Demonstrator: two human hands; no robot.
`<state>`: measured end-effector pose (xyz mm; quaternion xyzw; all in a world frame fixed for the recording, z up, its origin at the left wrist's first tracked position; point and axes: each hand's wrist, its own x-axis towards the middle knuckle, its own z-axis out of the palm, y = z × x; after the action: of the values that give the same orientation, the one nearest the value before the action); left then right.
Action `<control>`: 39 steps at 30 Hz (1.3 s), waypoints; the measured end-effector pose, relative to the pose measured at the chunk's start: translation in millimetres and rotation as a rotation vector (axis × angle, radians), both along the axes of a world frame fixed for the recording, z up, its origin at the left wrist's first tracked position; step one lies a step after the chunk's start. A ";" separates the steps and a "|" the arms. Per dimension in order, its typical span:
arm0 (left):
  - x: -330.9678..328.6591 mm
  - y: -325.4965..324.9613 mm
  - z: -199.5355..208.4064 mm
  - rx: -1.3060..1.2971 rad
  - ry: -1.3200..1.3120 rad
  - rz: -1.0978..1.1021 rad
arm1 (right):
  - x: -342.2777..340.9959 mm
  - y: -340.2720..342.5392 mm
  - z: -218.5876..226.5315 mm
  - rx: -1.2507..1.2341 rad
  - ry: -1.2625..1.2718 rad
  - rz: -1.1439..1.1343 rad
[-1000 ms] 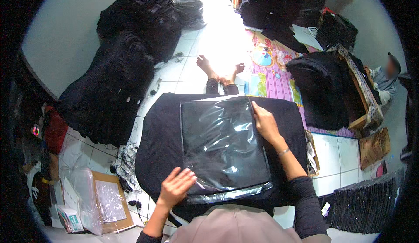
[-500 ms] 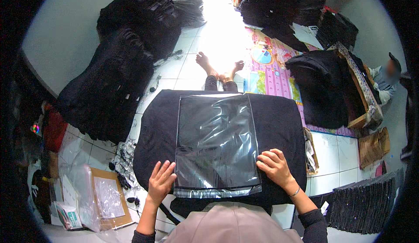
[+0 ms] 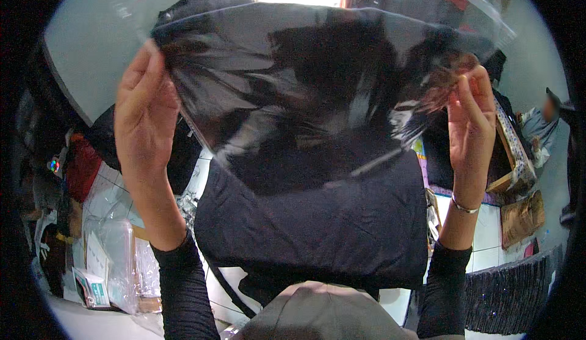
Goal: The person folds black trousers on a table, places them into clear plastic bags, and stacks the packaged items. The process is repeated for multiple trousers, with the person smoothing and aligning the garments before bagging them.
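Observation:
A clear, shiny plastic bag (image 3: 311,96) with something black showing in or through it is raised close before me, tilted and blurred by motion. My left hand (image 3: 146,117) pinches its left edge between thumb and fingers. On the opposite side, my right hand (image 3: 471,114), with a bracelet at the wrist, grips the crumpled right edge. Below the bag, a wide surface covered in black cloth (image 3: 311,230) lies in front of my body. Whether the black is folded cloth inside the bag is hard to tell through the glare.
Plastic-wrapped flat packs (image 3: 125,267) stand at the lower left. A long row of stacked black pieces (image 3: 510,297) lies at the lower right, with a brown paper package (image 3: 523,218) beyond it. Another person (image 3: 540,132) sits at the far right beside a wooden-edged box (image 3: 516,144).
Both hands have taken hold of the plastic bag's sides and lifted it off the black cloth, up and toward me. It now hides the feet and much of the floor.

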<state>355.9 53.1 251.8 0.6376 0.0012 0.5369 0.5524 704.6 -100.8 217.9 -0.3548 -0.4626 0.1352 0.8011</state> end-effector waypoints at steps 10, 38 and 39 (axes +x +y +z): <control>26.4 39.9 -61.7 -0.146 0.202 0.066 | 19.8 8.4 -54.7 -0.196 -0.081 0.039; 167.6 33.5 -302.3 0.269 1.366 0.663 | -36.7 90.4 -252.9 -1.102 -1.206 -0.397; 152.2 29.3 -300.7 0.237 1.173 0.677 | -32.2 79.0 -248.2 -0.993 -1.063 -0.391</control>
<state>508.1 82.4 -48.8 0.8436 0.4403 0.2427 0.1887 672.4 -21.8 -30.3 -0.7675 -0.6001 -0.0062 0.2252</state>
